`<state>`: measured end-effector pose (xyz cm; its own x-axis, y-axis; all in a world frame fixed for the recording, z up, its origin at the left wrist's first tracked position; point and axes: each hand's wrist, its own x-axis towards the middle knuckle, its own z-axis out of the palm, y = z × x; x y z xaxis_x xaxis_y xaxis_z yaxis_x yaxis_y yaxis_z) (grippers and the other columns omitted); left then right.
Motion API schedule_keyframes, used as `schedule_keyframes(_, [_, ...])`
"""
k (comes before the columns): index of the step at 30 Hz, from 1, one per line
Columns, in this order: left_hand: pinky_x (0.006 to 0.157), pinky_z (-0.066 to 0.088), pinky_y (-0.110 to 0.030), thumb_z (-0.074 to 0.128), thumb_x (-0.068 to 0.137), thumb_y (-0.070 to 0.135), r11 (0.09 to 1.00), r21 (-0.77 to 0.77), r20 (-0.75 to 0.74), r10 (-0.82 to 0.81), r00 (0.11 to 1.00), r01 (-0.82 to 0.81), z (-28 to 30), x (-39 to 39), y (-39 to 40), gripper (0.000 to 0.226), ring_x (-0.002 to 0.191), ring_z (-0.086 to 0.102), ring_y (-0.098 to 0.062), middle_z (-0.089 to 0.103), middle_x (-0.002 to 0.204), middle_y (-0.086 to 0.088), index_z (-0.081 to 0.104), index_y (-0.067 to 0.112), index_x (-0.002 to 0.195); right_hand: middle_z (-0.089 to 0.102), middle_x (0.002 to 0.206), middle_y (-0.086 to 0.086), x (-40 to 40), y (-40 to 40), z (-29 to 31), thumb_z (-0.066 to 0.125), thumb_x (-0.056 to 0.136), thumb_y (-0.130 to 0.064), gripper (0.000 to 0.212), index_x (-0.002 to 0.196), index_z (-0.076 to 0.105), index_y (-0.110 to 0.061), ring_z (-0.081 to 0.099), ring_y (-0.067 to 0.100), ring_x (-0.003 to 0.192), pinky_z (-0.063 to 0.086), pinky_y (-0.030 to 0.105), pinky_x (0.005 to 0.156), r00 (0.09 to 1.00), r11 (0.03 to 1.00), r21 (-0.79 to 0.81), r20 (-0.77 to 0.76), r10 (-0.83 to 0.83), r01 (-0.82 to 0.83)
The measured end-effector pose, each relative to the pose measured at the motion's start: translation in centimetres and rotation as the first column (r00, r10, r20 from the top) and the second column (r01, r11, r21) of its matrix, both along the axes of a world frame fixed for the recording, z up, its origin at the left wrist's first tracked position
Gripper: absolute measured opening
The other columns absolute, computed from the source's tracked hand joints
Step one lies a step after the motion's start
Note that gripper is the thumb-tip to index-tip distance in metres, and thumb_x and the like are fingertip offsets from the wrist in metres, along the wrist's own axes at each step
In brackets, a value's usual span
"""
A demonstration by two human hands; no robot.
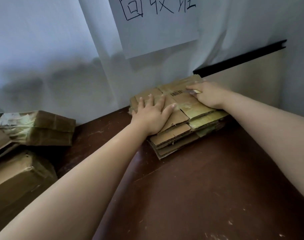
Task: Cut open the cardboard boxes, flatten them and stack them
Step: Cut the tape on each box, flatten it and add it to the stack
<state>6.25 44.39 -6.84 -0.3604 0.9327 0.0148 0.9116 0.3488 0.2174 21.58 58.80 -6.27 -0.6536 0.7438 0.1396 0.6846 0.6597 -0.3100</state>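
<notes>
Centre right of the frame: my left hand (152, 116) presses flat, fingers spread, on the stack of flattened cardboard boxes (179, 116) while my right hand (208, 94) grips a utility knife (196, 91); I should square edges, blade clear.

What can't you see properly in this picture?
Head view only:
- The yellow tool is mostly hidden inside the right hand.
- The cardboard stack: top sheet partly covered by the left hand.
- Boxes cut off at the left edge.
- Barcode too blurred to read.
</notes>
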Motion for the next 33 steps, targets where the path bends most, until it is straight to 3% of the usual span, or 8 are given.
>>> schedule_keyframes(3, [0.118,0.008,-0.056,0.013,0.082,0.083,0.999,-0.035,-0.055,-0.015,0.998,0.013,-0.1,-0.6,0.4,0.083,0.148,0.0,-0.035,0.008,0.162,-0.009,0.009,0.04,0.152,0.038,0.151,0.005,0.1,0.0,0.2,0.041,0.102,-0.028,0.04,0.141,0.047,-0.024,0.033,0.027,0.138,0.026,0.033,0.11,0.996,0.996,-0.092,-0.093,0.007,-0.016])
schedule_keyframes(7, [0.117,0.019,-0.043,0.019,0.088,0.077,0.999,-0.036,-0.16,-0.045,0.986,0.04,0.6,-0.4,0.5,0.078,0.144,0.022,-0.036,0.028,0.156,-0.015,0.021,0.034,0.152,0.048,0.143,0.0,0.9,0.4,0.3,0.049,0.099,-0.032,0.034,0.131,0.058,-0.028,0.042,0.022,0.13,0.029,0.031,0.102,0.97,0.972,-0.233,-0.239,-0.048,-0.009])
schedule_keyframes(10, [0.116,0.019,-0.041,0.02,0.089,0.075,0.999,-0.027,-0.179,-0.046,0.983,0.041,0.3,0.0,0.4,0.076,0.144,0.023,-0.035,0.027,0.156,-0.016,0.021,0.033,0.153,0.048,0.143,0.001,0.4,0.1,-0.5,0.046,0.1,-0.027,0.035,0.134,0.054,-0.027,0.042,0.024,0.131,0.029,0.025,0.1,0.978,0.991,-0.135,-0.209,-0.016,-0.013])
schedule_keyframes(13, [0.118,0.015,-0.047,0.02,0.087,0.077,1.0,-0.005,-0.161,-0.009,0.987,0.008,-0.6,0.1,0.2,0.077,0.145,0.013,-0.04,0.02,0.159,-0.012,0.016,0.037,0.153,0.052,0.139,0.002,0.0,-0.1,-1.4,0.042,0.097,-0.027,0.038,0.133,0.052,-0.035,0.044,0.032,0.126,0.035,0.042,0.104,0.988,0.993,0.076,-0.133,-0.078,0.089])
schedule_keyframes(16, [0.115,0.021,-0.054,0.023,0.083,0.08,0.997,0.077,-0.109,0.011,0.994,-0.003,-0.9,0.2,-0.1,0.085,0.147,0.011,-0.035,0.026,0.157,-0.008,0.023,0.027,0.15,0.053,0.132,0.005,0.4,-0.6,-1.5,0.04,0.093,-0.022,0.042,0.132,0.053,-0.03,0.039,0.033,0.121,0.03,0.046,0.099,0.982,0.954,0.24,-0.093,-0.163,0.181])
schedule_keyframes(21, [0.108,0.027,-0.06,0.029,0.083,0.079,0.995,0.085,-0.098,0.06,0.993,-0.052,-0.3,0.7,-0.5,0.078,0.143,0.023,-0.031,0.041,0.146,-0.006,0.035,0.021,0.134,0.052,0.129,0.009,0.2,-0.3,-1.4,0.038,0.09,-0.018,0.043,0.13,0.053,-0.022,0.04,0.033,0.119,0.037,0.045,0.098,0.981,0.971,0.155,-0.097,-0.168,0.182])
schedule_keyframes(27, [0.101,0.036,-0.05,0.03,0.083,0.079,0.995,0.095,-0.31,0.04,0.95,-0.011,1.1,1.1,-0.7,0.076,0.126,0.037,-0.035,0.045,0.132,-0.012,0.052,0.02,0.126,0.053,0.117,0.013,1.1,-2.2,-0.3,0.042,0.089,-0.009,0.028,0.11,0.059,-0.007,0.042,0.033,0.112,0.037,0.041,0.089,0.976,0.917,0.338,-0.121,-0.182,0.213])
schedule_keyframes(33, [0.099,0.038,-0.047,0.026,0.089,0.074,0.999,0.049,-0.219,0.017,0.976,-0.006,3.1,1.1,-1.3,0.072,0.123,0.037,-0.039,0.043,0.133,-0.015,0.055,0.02,0.127,0.056,0.107,0.011,2.4,-3.2,1.4,0.043,0.092,-0.01,0.021,0.103,0.06,-0.011,0.043,0.031,0.107,0.042,0.041,0.084,0.993,0.972,0.212,-0.082,-0.082,0.098])
